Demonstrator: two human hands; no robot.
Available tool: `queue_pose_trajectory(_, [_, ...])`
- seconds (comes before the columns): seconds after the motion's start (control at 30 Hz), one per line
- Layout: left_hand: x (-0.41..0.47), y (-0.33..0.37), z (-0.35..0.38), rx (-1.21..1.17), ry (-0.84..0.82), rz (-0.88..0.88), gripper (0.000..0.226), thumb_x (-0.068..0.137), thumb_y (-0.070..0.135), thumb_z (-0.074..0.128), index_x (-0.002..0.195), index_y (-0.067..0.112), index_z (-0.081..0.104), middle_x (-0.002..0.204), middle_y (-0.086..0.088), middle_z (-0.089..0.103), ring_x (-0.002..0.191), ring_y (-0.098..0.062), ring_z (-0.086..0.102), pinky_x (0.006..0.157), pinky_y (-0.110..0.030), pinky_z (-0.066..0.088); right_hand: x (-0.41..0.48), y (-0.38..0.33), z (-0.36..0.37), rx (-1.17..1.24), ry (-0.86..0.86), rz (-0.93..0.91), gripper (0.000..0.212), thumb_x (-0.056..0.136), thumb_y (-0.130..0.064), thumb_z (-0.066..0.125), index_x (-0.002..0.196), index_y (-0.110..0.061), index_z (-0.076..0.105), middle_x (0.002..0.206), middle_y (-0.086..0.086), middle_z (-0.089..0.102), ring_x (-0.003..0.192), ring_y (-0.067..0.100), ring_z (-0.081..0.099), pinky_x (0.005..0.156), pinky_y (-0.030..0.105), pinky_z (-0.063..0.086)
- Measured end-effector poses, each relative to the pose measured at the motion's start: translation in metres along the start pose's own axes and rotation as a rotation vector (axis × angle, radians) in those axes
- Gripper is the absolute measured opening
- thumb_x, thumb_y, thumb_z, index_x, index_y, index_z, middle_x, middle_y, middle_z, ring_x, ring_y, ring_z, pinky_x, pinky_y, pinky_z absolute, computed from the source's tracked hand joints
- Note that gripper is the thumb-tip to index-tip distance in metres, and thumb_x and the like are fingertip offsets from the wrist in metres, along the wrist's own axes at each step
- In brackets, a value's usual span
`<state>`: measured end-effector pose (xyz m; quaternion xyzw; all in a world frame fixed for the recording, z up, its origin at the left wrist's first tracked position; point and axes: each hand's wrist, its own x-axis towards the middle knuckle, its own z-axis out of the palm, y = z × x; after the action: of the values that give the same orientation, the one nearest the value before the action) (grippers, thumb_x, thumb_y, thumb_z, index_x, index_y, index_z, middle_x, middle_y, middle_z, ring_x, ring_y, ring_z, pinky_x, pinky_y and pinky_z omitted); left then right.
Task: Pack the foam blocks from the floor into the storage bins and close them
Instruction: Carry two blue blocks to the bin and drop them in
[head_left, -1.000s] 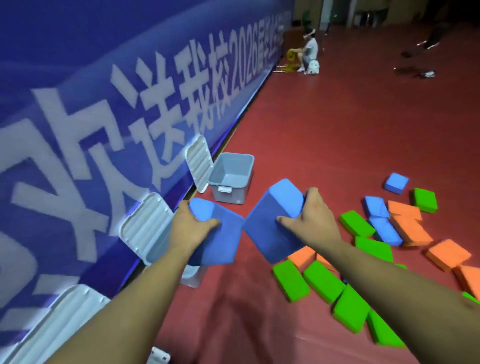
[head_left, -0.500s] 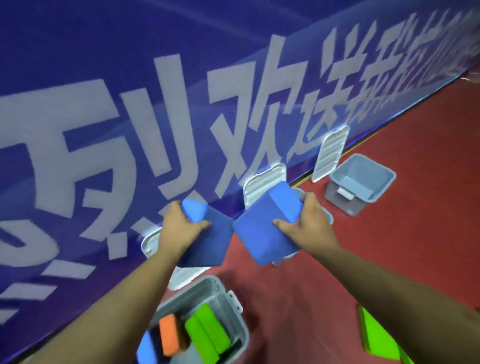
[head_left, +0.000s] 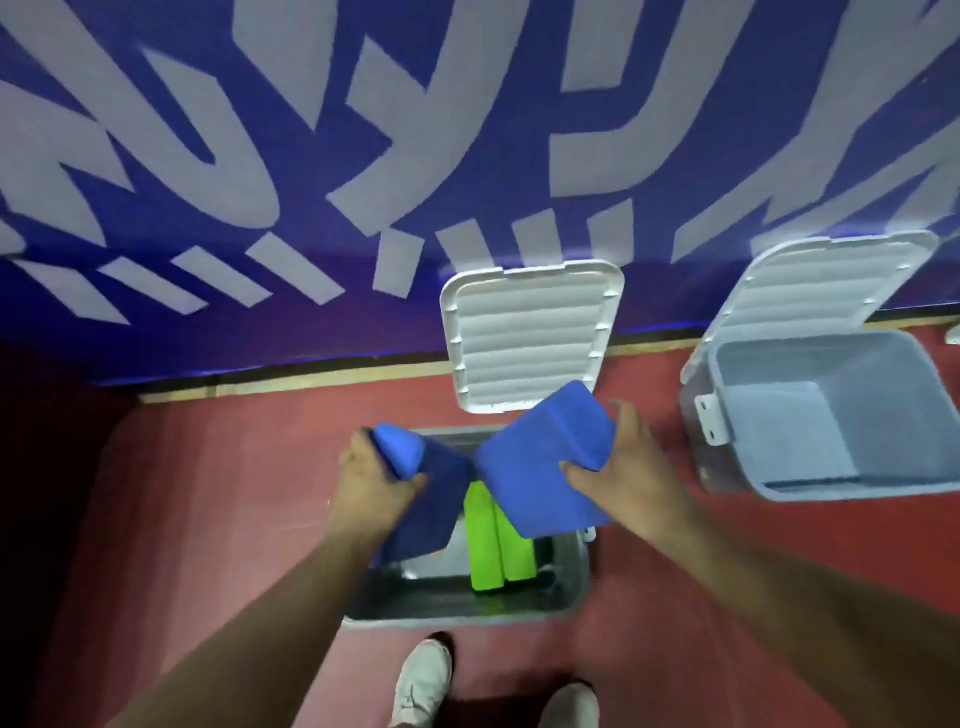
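My left hand (head_left: 375, 480) grips a blue foam block (head_left: 434, 499) and my right hand (head_left: 626, 467) grips a second, larger-looking blue foam block (head_left: 540, 467). Both blocks hang tilted just above a grey storage bin (head_left: 467, 608) on the red floor right below me. Two green blocks (head_left: 493, 540) stand on edge inside that bin, partly hidden by the blue ones. The bin's white ribbed lid (head_left: 530, 338) leans open against the wall behind it.
An empty grey bin (head_left: 831, 415) with its white lid (head_left: 810, 291) open stands to the right. A blue banner wall (head_left: 467, 130) with white characters runs along the back. My white shoes (head_left: 423, 680) are just in front of the near bin.
I have walked and turned from the block pile to the near bin. Both hands have carried their blue blocks over its opening, and the view now looks straight down.
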<state>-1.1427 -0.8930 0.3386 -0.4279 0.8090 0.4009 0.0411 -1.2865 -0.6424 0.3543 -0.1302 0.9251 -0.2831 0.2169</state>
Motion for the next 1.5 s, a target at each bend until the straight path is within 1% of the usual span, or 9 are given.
queue_pose_trajectory(0.13, [0.016, -0.081, 0.047, 0.05, -0.026, -0.116, 0.093, 0.067, 0.043, 0.082, 0.141, 0.035, 0.026, 0.129, -0.006, 0.051, 0.115, -0.034, 0.055, 0.093, -0.047, 0.048, 0.023, 0.027, 0.09, -0.075, -0.131, -0.001, 0.094, 0.073, -0.039, 0.077, 0.147, -0.012, 0.026, 0.14, 0.011, 0.041, 0.122, 0.031, 0.048, 0.093, 0.034, 0.043])
queue_pose_trajectory(0.27, [0.032, -0.144, 0.082, 0.089, -0.058, -0.194, 0.083, 0.073, 0.039, 0.081, 0.142, 0.033, 0.036, 0.131, -0.012, 0.044, 0.107, -0.036, 0.058, 0.092, -0.041, 0.048, 0.032, 0.045, 0.166, -0.135, -0.258, 0.036, 0.105, 0.077, -0.051, 0.072, 0.154, -0.023, 0.006, 0.152, 0.009, 0.029, 0.128, 0.032, 0.047, 0.092, 0.037, 0.046])
queue_pose_trajectory(0.5, [0.066, -0.209, 0.091, 0.147, 0.047, -0.341, 0.077, 0.071, 0.045, 0.069, 0.137, 0.034, 0.031, 0.114, -0.008, 0.038, 0.101, -0.042, 0.054, 0.091, -0.051, 0.048, 0.037, 0.047, 0.264, -0.157, -0.332, 0.069, 0.092, 0.081, -0.057, 0.064, 0.151, -0.048, 0.004, 0.128, 0.012, 0.045, 0.102, 0.038, 0.062, 0.079, 0.039, 0.052])
queue_pose_trajectory(0.67, [0.076, -0.211, 0.075, 0.186, -0.007, -0.233, 0.069, 0.075, 0.043, 0.072, 0.136, 0.03, 0.041, 0.113, -0.006, 0.041, 0.1, -0.037, 0.055, 0.091, -0.044, 0.049, 0.042, 0.039, 0.266, -0.177, -0.279, 0.071, 0.088, 0.081, -0.059, 0.062, 0.151, -0.045, 0.01, 0.131, 0.012, 0.049, 0.108, 0.041, 0.059, 0.083, 0.044, 0.052])
queue_pose_trajectory(0.9, [0.074, -0.208, 0.055, 0.313, -0.114, -0.284, 0.064, 0.08, 0.053, 0.063, 0.135, 0.03, 0.038, 0.107, -0.005, 0.039, 0.105, -0.035, 0.051, 0.085, -0.038, 0.043, 0.042, 0.003, 0.253, -0.504, -0.431, -0.09, 0.089, 0.082, -0.065, 0.056, 0.151, -0.037, 0.007, 0.13, 0.014, 0.049, 0.102, 0.042, 0.062, 0.076, 0.039, 0.05])
queue_pose_trajectory(1.1, [0.09, -0.221, 0.066, 0.307, -0.041, -0.355, 0.074, 0.081, 0.06, 0.056, 0.143, 0.028, 0.032, 0.122, -0.016, 0.043, 0.114, -0.041, 0.048, 0.094, -0.045, 0.043, 0.031, -0.019, 0.286, -0.474, -0.445, -0.104, 0.094, 0.081, -0.067, 0.055, 0.151, -0.03, 0.004, 0.128, 0.016, 0.051, 0.102, 0.04, 0.063, 0.076, 0.039, 0.049])
queue_pose_trajectory(1.2, [0.09, -0.224, 0.069, 0.325, 0.006, -0.363, 0.071, 0.083, 0.061, 0.054, 0.141, 0.027, 0.035, 0.122, -0.017, 0.044, 0.116, -0.04, 0.047, 0.093, -0.044, 0.041, 0.021, -0.021, 0.292, -0.56, -0.426, -0.205, 0.096, 0.08, -0.072, 0.051, 0.149, -0.029, 0.002, 0.124, 0.013, 0.053, 0.097, 0.038, 0.064, 0.068, 0.036, 0.044])
queue_pose_trajectory(1.33, [0.087, -0.225, 0.067, 0.271, 0.031, -0.375, 0.07, 0.081, 0.066, 0.053, 0.139, 0.03, 0.037, 0.12, -0.017, 0.045, 0.116, -0.04, 0.047, 0.094, -0.045, 0.041, 0.016, -0.015, 0.288, -0.591, -0.414, -0.209, 0.098, 0.078, -0.075, 0.05, 0.151, -0.029, 0.001, 0.124, 0.012, 0.056, 0.098, 0.035, 0.064, 0.073, 0.037, 0.049])
queue_pose_trajectory(1.5, [0.102, -0.232, 0.06, 0.077, -0.175, -0.378, 0.088, 0.07, 0.069, 0.063, 0.144, 0.044, 0.023, 0.125, -0.013, 0.037, 0.131, -0.038, 0.036, 0.107, -0.045, 0.036, 0.012, -0.008, 0.289, -0.495, -0.479, -0.186, 0.099, 0.08, -0.072, 0.053, 0.152, -0.033, -0.002, 0.133, 0.012, 0.044, 0.102, 0.04, 0.062, 0.078, 0.041, 0.049])
